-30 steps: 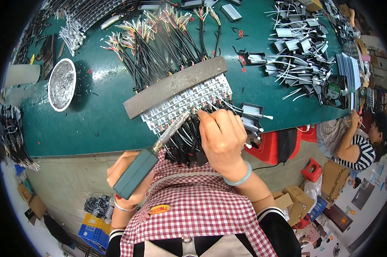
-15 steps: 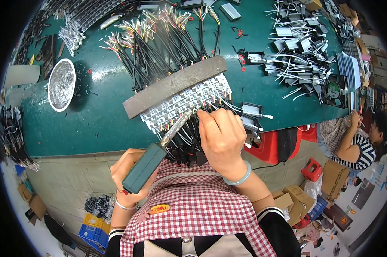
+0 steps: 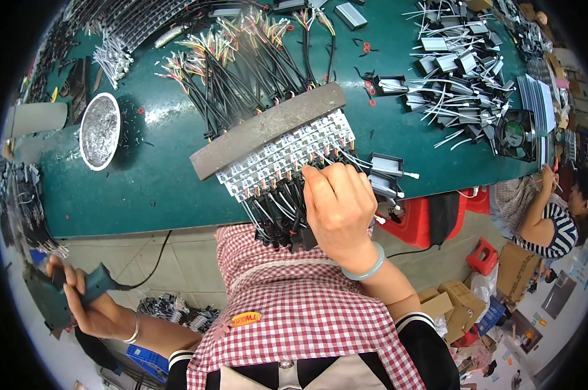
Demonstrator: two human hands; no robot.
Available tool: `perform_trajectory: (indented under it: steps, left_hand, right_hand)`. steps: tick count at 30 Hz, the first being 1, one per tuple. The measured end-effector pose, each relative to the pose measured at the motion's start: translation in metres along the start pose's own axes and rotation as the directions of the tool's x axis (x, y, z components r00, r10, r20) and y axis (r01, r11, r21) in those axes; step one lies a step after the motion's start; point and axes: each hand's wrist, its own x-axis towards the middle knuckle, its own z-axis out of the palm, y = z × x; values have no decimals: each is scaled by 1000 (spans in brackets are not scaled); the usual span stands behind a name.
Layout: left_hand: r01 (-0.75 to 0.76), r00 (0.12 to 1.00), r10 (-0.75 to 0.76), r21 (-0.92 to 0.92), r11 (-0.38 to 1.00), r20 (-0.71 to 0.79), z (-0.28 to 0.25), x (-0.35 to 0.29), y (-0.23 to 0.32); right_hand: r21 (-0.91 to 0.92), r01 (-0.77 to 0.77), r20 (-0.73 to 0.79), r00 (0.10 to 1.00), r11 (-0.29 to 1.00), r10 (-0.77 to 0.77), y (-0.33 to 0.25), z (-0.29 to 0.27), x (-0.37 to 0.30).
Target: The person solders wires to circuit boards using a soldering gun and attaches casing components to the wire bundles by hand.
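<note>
Pinching narrow, the fingers of the right hand (image 3: 339, 211) seem to steady black leads (image 3: 282, 224) at the circuit boards (image 3: 261, 170); just beyond them, a grey bar (image 3: 268, 130) lies across, presumably as weight. Well left, the left hand (image 3: 86, 305) grips a corded green tool (image 3: 99, 283), safely clear.

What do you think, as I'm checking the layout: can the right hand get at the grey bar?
Probably yes: the grey bar lies just beyond the right hand, its top uncovered, with mainly flat white boards between.
</note>
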Motion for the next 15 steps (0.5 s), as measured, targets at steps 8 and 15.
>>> perform_trajectory:
  steps: [8,15]
  left_hand:
    - [115,951,-198,322,940,238,35,-46,-48]
    - [91,872,-377,654,751,311,95,-90,-74]
  right_hand:
    - [171,-58,-99,992,983,76,0,1,3]
    - [68,-46,-87,995,997,52,1,6,2]
